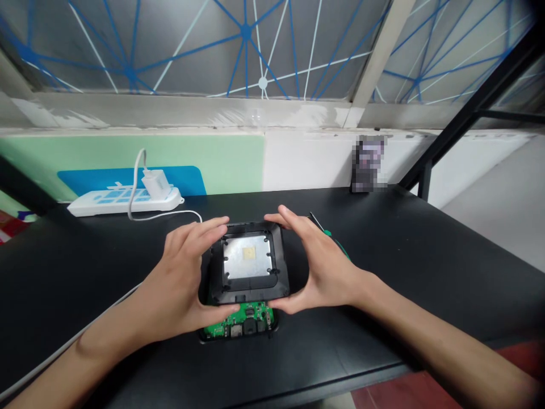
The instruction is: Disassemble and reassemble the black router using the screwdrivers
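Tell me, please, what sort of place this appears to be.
Probably an electronics workbench: a green circuit board sits on the black table, both hands hold a black cover with a metal plate above it, and a power strip lies behind.

A camera worn on the person's head looks forward and down across a black counter [361, 346], facing the patterned window [289, 51] and the low wall [306, 162] beneath it. The wide view is taken from close above the near edge, with both forearms reaching in from the lower corners and the black panel [249, 287] near mid-frame, within arm's reach.
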`<state>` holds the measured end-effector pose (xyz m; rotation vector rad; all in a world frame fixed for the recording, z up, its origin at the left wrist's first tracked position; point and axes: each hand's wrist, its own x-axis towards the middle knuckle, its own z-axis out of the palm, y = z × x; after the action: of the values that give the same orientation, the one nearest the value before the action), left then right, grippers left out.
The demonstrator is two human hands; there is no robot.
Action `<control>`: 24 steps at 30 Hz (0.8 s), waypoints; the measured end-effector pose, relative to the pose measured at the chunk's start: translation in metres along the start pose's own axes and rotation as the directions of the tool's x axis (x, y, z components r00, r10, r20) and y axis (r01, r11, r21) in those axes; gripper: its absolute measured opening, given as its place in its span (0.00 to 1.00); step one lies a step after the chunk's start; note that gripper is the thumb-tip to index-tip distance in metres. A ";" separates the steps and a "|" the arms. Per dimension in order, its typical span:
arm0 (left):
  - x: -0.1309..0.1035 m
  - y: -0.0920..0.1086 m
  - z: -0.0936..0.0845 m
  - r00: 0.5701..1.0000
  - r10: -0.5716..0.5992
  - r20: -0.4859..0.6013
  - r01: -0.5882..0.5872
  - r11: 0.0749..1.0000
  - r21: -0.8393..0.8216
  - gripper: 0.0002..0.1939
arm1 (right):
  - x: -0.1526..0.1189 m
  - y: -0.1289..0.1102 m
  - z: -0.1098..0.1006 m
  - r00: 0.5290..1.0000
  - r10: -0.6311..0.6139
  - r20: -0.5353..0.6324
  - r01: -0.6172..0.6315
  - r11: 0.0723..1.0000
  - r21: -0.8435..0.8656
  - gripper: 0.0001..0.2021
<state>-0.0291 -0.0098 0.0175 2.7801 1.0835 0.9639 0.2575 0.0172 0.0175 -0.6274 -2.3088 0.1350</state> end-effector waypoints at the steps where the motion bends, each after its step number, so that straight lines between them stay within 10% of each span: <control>1: 0.001 0.000 0.001 1.000 0.007 -0.010 -0.006 1.000 0.026 0.55 | 0.000 0.000 0.000 1.000 -0.007 -0.007 0.007 1.000 -0.011 0.66; 24: 0.029 0.024 0.007 0.984 0.162 0.076 -0.175 0.956 0.237 0.49 | -0.001 -0.003 0.005 0.993 -0.113 -0.029 0.112 0.993 -0.045 0.58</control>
<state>0.0062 -0.0088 0.0325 3.1205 1.0352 0.8099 0.2537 0.0146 0.0141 -0.5160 -2.3158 0.0216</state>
